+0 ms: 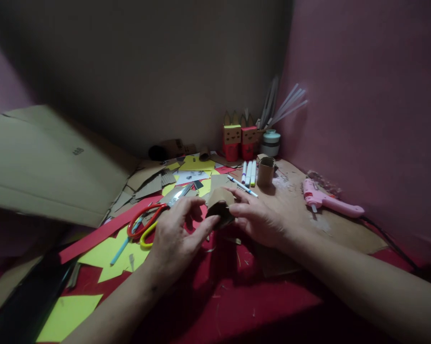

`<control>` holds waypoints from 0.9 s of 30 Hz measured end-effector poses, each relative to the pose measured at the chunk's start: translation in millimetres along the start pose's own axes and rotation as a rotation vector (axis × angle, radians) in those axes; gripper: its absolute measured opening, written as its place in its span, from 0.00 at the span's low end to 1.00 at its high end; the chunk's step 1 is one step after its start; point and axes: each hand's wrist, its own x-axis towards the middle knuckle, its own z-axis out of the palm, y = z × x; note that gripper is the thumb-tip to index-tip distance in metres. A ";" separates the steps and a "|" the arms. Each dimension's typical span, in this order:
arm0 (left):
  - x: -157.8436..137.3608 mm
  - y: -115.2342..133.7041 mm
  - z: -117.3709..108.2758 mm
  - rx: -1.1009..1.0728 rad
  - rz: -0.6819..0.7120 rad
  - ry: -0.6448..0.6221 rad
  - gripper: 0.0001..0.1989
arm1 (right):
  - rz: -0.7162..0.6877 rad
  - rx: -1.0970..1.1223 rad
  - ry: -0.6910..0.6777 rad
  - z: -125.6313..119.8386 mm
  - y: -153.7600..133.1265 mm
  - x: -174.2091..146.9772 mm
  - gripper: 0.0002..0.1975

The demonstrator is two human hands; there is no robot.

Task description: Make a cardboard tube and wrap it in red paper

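Observation:
A small brown folded cardboard piece (220,198) with a dark hollow underside is between my two hands, above the red tabletop. My right hand (258,217) grips its right side with thumb and fingers. The thumb of my left hand (179,234) rests at its lower left edge, and the index finger curves toward its left side. Just beyond my left hand lie scissors (146,220) with red and yellow handles. A white marker (242,185) with a blue band lies behind the piece, near my right fingertips.
A pink glue gun (332,200) with a dark cord lies at right. Several markers (249,173) and a cardboard tube (266,171) stand behind. Decorated red tubes (231,143) and a lidded jar (271,142) are farther back. Paper scraps (111,251) and a cardboard box (54,167) occupy the left.

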 end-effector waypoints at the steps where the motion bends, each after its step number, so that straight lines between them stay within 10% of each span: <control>1: -0.3 -1.6 1.6 0.049 0.031 -0.015 0.06 | -0.005 -0.056 -0.006 0.0 0.3 -0.8 0.37; 6: -3.7 -9.3 6.2 0.508 0.387 0.093 0.08 | -0.246 -0.756 0.172 2.5 -2.5 -11.0 0.43; 11: -5.3 -0.6 4.2 0.747 0.514 0.146 0.11 | -0.760 -1.453 0.252 15.2 -2.0 -21.1 0.18; 27: -7.5 -5.1 15.5 0.776 0.406 -0.003 0.11 | -0.737 -1.956 0.194 18.2 14.2 -13.6 0.16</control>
